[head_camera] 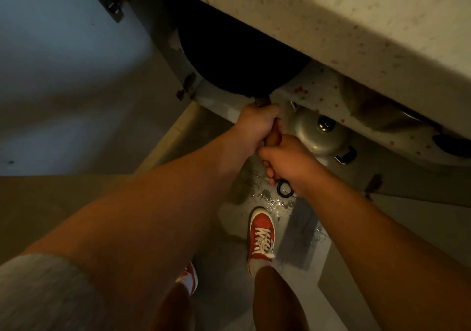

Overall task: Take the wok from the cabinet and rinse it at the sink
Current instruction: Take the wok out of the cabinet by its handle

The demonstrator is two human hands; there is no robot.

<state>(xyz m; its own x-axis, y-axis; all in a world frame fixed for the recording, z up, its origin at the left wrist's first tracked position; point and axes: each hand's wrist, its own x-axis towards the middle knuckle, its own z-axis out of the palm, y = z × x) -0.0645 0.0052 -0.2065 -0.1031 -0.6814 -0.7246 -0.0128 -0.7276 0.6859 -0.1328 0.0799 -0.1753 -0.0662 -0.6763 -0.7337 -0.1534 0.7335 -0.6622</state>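
Note:
A large black wok [237, 58] sits half inside the open cabinet [204, 96], under the countertop edge. Its wooden handle [272, 137] points toward me, with a black hanging ring [285, 188] at its end. My left hand [254, 127] grips the handle close to the wok's bowl. My right hand [288, 161] grips the handle's near end just behind it. The far part of the wok is hidden beneath the counter.
A speckled stone countertop [344, 25] overhangs at the top right. The cabinet door [63, 63] stands open on the left. A metal pot lid with a knob [323, 132] lies on the patterned shelf liner beside the wok. My red sneakers [260, 236] stand on the wet floor.

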